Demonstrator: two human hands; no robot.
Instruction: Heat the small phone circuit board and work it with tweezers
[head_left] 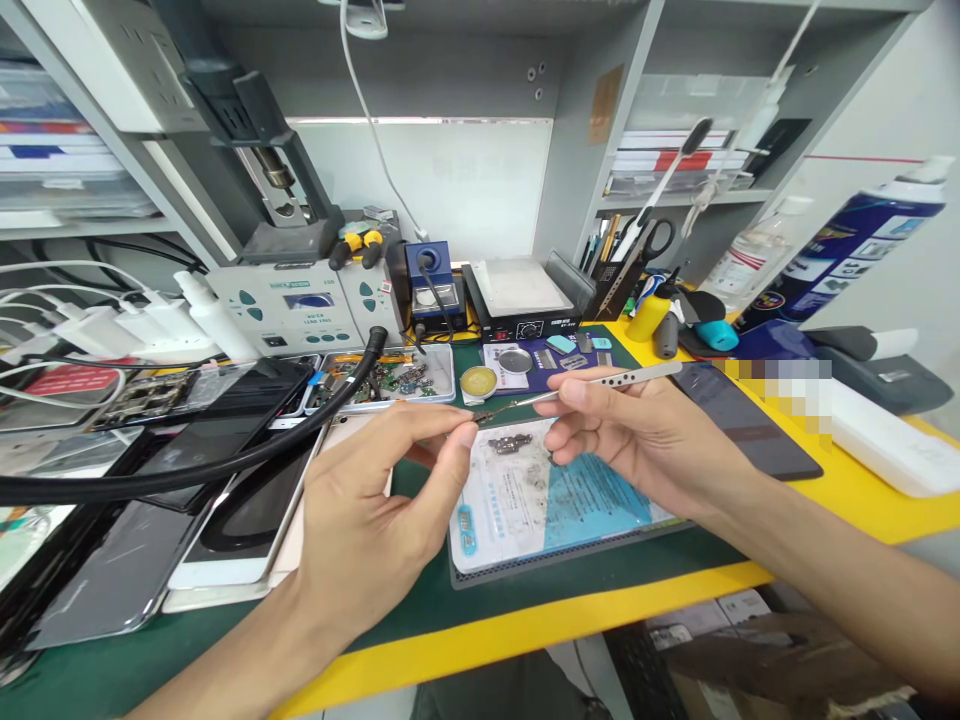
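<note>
My left hand point(390, 490) is closed, pinching a tiny dark metallic part point(484, 415) between thumb and forefinger. In my closed right hand point(622, 430) is a slim metal tool point(634, 375) with round holes along its handle; whether it is tweezers or a blade I cannot tell. Its thin tip meets the tiny part at my left fingertips. Just below lies a small dark circuit board piece point(510, 443) on a stained white and blue printed pad point(517, 510). Something small and black shows beside my right hand's lower fingers.
At left, several phones and tablets point(247, 510) lie stacked beneath a thick black hose point(187, 488). Behind stand a tray of circuit parts point(442, 375), a round yellowish tin point(478, 381), a soldering station point(307, 305) and a heating plate point(525, 290). A dark phone point(750, 420) lies at right.
</note>
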